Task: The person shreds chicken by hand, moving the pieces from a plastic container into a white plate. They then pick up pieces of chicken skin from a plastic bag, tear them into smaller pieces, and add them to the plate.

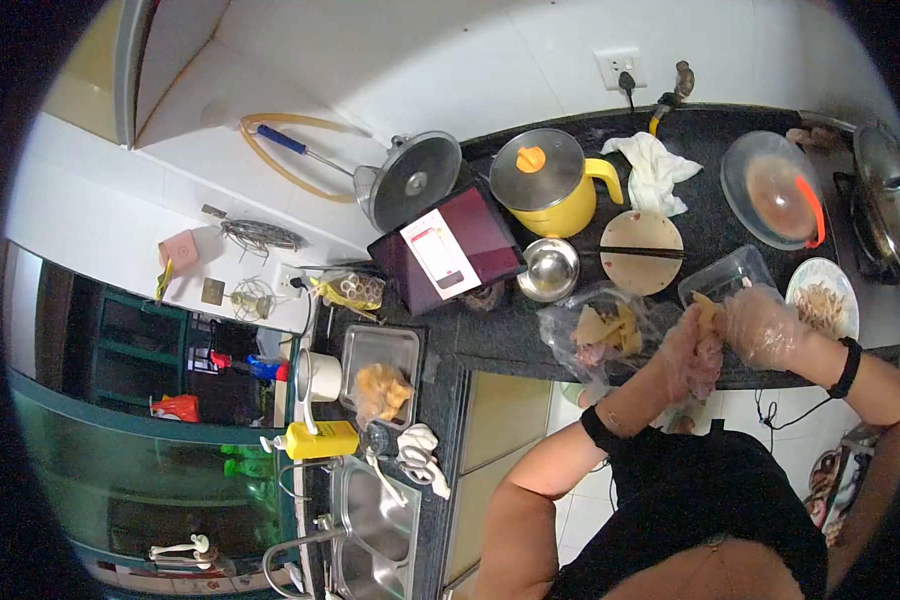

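Observation:
Both my hands wear thin clear plastic gloves and meet at the front edge of the dark counter point(510, 335). My left hand point(692, 358) is curled around pinkish food. My right hand point(765, 325) pinches a yellowish piece of food point(707, 303) that sits between the two hands. Just behind them stands a clear plastic container point(732, 272). To their left lies a clear plastic bag point(602, 332) with yellowish and pink pieces inside. A white plate of shredded food point(822, 303) is right beside my right hand.
On the counter are a round wooden board with chopsticks point(642, 250), a steel bowl point(548, 268), a yellow electric pot point(548, 182), a white cloth point(655, 168), a lidded dish point(775, 190), a wok point(885, 200) and a dark red box point(450, 250). A metal tray point(380, 372) and sink point(370, 530) lie left.

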The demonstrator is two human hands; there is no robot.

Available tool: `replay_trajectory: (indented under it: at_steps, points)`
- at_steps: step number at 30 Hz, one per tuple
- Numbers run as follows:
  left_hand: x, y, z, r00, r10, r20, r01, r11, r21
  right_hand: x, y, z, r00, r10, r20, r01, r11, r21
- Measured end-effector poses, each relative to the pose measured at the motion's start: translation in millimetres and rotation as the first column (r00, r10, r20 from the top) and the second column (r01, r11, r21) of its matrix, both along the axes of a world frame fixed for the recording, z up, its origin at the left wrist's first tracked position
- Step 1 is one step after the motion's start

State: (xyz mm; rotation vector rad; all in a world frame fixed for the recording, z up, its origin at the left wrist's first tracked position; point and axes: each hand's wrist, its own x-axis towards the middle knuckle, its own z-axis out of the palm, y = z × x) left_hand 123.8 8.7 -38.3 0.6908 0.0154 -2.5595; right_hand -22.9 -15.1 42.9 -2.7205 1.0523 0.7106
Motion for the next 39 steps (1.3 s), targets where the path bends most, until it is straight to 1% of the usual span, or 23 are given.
replay_trajectory:
  at_steps: [1,3,4,5,6,10,11,12,13,15,17,18,20,22,25,27,31,33,34,36,37,38,39]
  points:
    - [1,-1,-1,1.000,0.001,-0.001,-0.001,1.000,-0.002,-2,0,-3,1.000,0.001,-0.001,-0.001,1.000,-0.002]
    - [-1,-1,-6,0.986,0.079,0.148,-0.061,0.991,-0.120,-11,6,-13,0.940,0.250,0.232,-0.146,0.909,-0.391]
    - [-6,0,-14,0.986,0.079,0.147,-0.062,0.991,-0.118,-9,8,-13,0.940,0.251,0.231,-0.147,0.910,-0.389]
    - [-12,1,-23,0.743,0.576,0.342,-0.126,0.622,-0.773,-5,9,-12,0.960,0.176,0.219,-0.103,0.946,-0.309]
    - [-14,1,-23,0.367,0.928,0.061,0.214,-0.020,-0.977,-2,10,-11,0.974,0.101,0.201,-0.054,0.972,-0.228]
    - [2,2,-20,0.239,0.965,0.104,0.511,-0.034,-0.859,17,14,-23,0.932,-0.196,0.306,0.195,0.980,0.034]
    - [4,2,-20,0.329,0.811,0.484,0.344,0.374,-0.861,22,19,-22,0.813,-0.279,0.511,0.237,0.960,0.147]
    - [5,3,-20,0.475,0.501,0.724,0.210,0.734,-0.646,26,24,-22,0.642,-0.364,0.675,0.248,0.931,0.267]
    - [5,8,-31,0.472,0.503,0.724,0.206,0.736,-0.645,29,28,-33,0.644,-0.361,0.674,0.243,0.932,0.268]
    - [3,15,-52,0.391,0.826,0.406,-0.048,0.459,-0.887,40,31,-51,0.309,-0.402,0.862,0.223,0.911,0.346]
    - [4,11,-59,0.395,0.851,0.346,0.005,0.375,-0.927,35,21,-35,0.375,-0.514,0.771,0.204,0.857,0.473]
    - [5,8,-56,0.406,0.868,0.286,0.059,0.287,-0.956,31,16,-36,0.611,-0.444,0.655,0.327,0.895,0.302]
    - [10,6,-47,0.367,0.850,0.377,0.156,0.344,-0.926,28,8,-24,0.854,-0.360,0.377,0.386,0.923,0.006]
    - [12,11,-15,0.319,0.829,0.459,0.246,0.396,-0.885,25,3,-20,0.880,-0.323,0.348,0.371,0.925,-0.078]
    - [2,20,30,0.211,0.884,0.418,0.408,0.309,-0.859,20,4,-28,0.902,-0.222,0.369,0.299,0.940,-0.164]
    - [-3,14,22,0.388,0.558,0.734,0.240,0.707,-0.665,28,11,-33,0.922,-0.192,0.335,0.226,0.972,-0.065]
    - [-10,15,-6,0.329,0.765,0.554,-0.049,0.599,-0.799,35,10,-4,0.880,-0.213,0.423,0.229,0.973,0.014]
    - [-1,14,-16,0.311,0.702,0.641,0.260,0.586,-0.768,33,5,4,0.980,-0.025,0.198,0.011,0.998,0.067]
    - [-1,13,-21,0.312,0.701,0.641,0.262,0.585,-0.768,32,3,2,0.980,-0.026,0.199,0.013,0.998,0.067]
    - [-4,10,-26,0.547,0.747,0.377,-0.148,0.530,-0.835,27,1,-3,0.945,-0.119,0.304,0.065,0.981,0.183]
    - [-4,10,-25,0.549,0.746,0.376,-0.147,0.530,-0.835,28,1,-2,0.945,-0.121,0.304,0.067,0.981,0.182]
    - [-2,11,-25,0.329,0.829,0.452,0.278,0.373,-0.885,29,0,0,0.938,-0.166,0.304,0.095,0.968,0.234]
    - [0,11,-20,0.102,0.911,0.401,0.671,0.235,-0.703,31,0,2,0.930,-0.209,0.302,0.121,0.951,0.285]
